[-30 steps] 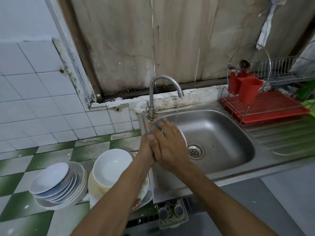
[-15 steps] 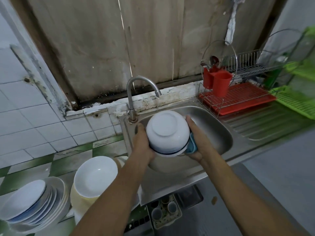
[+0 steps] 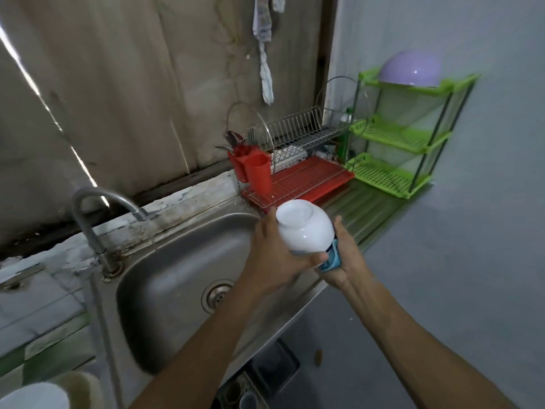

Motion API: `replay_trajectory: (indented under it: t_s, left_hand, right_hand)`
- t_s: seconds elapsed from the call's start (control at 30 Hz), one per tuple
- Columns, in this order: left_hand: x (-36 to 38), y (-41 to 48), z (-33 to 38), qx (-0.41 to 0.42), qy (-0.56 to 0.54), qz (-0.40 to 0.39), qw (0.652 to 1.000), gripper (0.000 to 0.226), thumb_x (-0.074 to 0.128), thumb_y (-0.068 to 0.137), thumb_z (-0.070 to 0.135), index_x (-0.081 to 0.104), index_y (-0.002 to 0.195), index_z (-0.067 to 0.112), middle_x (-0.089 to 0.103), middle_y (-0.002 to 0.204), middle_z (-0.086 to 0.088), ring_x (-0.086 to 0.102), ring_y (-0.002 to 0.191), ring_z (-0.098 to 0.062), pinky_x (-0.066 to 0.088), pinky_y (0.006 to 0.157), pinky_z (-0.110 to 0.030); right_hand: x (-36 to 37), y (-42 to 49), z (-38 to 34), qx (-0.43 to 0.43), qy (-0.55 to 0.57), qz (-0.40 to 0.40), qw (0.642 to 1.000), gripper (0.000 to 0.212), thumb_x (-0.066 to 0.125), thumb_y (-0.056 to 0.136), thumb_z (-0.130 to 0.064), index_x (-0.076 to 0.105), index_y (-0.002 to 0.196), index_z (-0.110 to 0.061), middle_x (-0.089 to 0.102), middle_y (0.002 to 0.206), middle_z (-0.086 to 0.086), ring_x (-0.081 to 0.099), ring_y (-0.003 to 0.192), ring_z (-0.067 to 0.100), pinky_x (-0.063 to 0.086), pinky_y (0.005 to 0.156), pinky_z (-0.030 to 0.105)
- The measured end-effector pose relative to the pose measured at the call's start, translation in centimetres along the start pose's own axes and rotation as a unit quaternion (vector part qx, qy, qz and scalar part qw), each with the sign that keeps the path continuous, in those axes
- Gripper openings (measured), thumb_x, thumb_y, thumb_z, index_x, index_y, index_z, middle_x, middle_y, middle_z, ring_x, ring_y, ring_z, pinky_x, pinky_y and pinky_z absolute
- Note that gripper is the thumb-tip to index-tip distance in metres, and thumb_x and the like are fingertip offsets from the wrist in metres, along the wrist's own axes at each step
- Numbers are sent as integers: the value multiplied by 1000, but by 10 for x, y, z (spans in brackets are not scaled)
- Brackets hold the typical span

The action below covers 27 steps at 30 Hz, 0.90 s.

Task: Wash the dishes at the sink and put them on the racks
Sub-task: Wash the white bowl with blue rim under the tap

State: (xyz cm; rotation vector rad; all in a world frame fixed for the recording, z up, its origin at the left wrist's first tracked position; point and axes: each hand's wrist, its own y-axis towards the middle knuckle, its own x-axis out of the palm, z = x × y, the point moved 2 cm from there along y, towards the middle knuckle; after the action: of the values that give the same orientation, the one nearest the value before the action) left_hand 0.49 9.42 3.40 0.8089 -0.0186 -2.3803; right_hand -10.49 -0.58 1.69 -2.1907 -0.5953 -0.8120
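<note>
Far to the left of your left hand, down in the corner, sits a blurred white dish (image 3: 32,397). Nearer, still to its left, the curved tap (image 3: 97,219) rises from the sink's back edge, its spout pointing over the steel sink (image 3: 165,290). The drain (image 3: 216,295) lies just below and left of your left wrist.

Your left hand (image 3: 272,258) is over the sink's right edge and grips a white bowl (image 3: 305,227). The bowl is turned bottom up and tilted, with its base facing away from you. Your fingers wrap the bowl's left side and your thumb curls under its rim.

Your right hand (image 3: 346,258) is on the bowl's other side. Its fingers are closed round a blue sponge (image 3: 331,259), which touches the bowl's rim.

Beyond both hands, at the back of the counter, stands a wire dish rack (image 3: 306,134) over a red tray (image 3: 312,180). A red cutlery holder (image 3: 255,169) hangs on the end of the rack closest to your left hand. Beyond and to the right of your right hand, a green three-tier shelf (image 3: 392,172) stands against the wall. An upturned purple bowl (image 3: 410,69) rests on its top tier.
</note>
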Motion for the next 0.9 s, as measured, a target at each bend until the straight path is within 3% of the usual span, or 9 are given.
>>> replay_trajectory:
  t_s: [0.1, 0.27, 0.37, 0.47, 0.63, 0.8, 0.9]
  left_hand:
    - [37, 34, 29, 27, 23, -11, 999, 124, 87, 49, 70, 29, 150, 27, 38, 146, 0, 42, 134, -22, 44, 108, -47]
    - [94, 99, 79, 65, 46, -15, 997, 119, 90, 59, 60, 27, 153, 24, 39, 145, -2, 45, 131, -21, 42, 102, -34]
    - [120, 138, 102, 90, 55, 4, 994, 115, 89, 58, 60, 32, 151, 23, 43, 141, -3, 47, 128, -23, 44, 101, -37]
    - [141, 174, 120, 116, 78, 24, 990, 115, 89, 57, 62, 36, 149, 18, 47, 138, -8, 49, 127, -26, 45, 100, -40]
    - [171, 241, 142, 145, 102, 26, 984, 112, 87, 56, 66, 41, 144, 15, 53, 132, -10, 50, 123, -28, 45, 96, -38]
    - [192, 305, 153, 131, 92, -10, 987, 111, 84, 54, 73, 43, 143, 21, 54, 136, -7, 50, 128, -26, 46, 99, -39]
    - [210, 342, 158, 126, 96, -39, 987, 117, 81, 50, 78, 41, 144, 21, 52, 138, -7, 51, 129, -28, 48, 101, -45]
  right_hand:
    - [-17, 11, -49, -9, 2, 20, 1000, 62, 41, 99, -63, 62, 127, -12, 76, 101, 21, 75, 77, 40, 60, 52, 51]
    - [-47, 43, -140, -67, -50, 69, 994, 63, 42, 99, -63, 62, 131, -13, 74, 113, 17, 71, 98, 36, 63, 63, 45]
    - [-58, 58, -182, -101, -99, 89, 986, 47, 48, 102, -51, 65, 123, -12, 73, 105, 12, 71, 89, 27, 59, 55, 33]
    - [-66, 75, -214, -131, -163, 109, 972, 44, 53, 100, -46, 65, 125, -13, 74, 107, 12, 72, 92, 29, 59, 67, 36]
    - [-71, 98, -259, -160, -243, 150, 945, 45, 46, 101, -53, 60, 125, -18, 72, 109, 12, 72, 91, 29, 59, 68, 38]
    - [-69, 124, -296, -126, -246, 131, 952, 40, 45, 103, -52, 61, 119, -19, 71, 99, 10, 71, 80, 26, 56, 56, 34]
    - [-64, 140, -312, -116, -218, 141, 959, 38, 49, 102, -52, 61, 117, -19, 71, 99, 10, 71, 82, 27, 59, 60, 38]
